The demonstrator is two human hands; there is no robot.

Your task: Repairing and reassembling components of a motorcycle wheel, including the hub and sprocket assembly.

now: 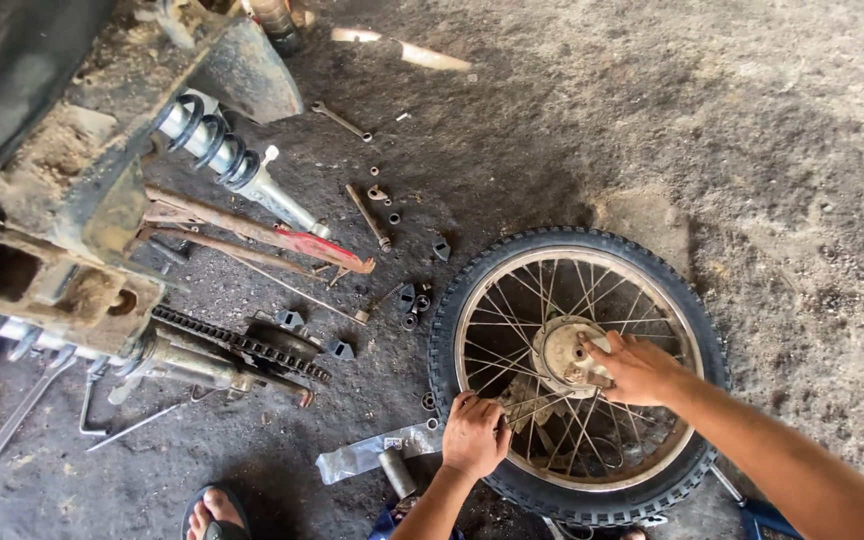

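Both forearms reach in from the bottom edge toward a spoked wheel (577,375) with a knobby tyre, lying flat on the dirt floor (752,150). Curled shut, the left hand (474,435) grips the spokes by the rim at the wheel's near-left side. Fingers half spread, the right hand (637,367) rests on the metal hub (567,355) without closing around it. Loose nuts and spacers (414,300) lie just left of the tyre, near a chain and sprocket (252,345).

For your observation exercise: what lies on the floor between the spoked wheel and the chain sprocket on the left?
In the head view, small dark parts lie on the dirt floor between the wheel and the sprocket: nuts, spacers and small blocks.
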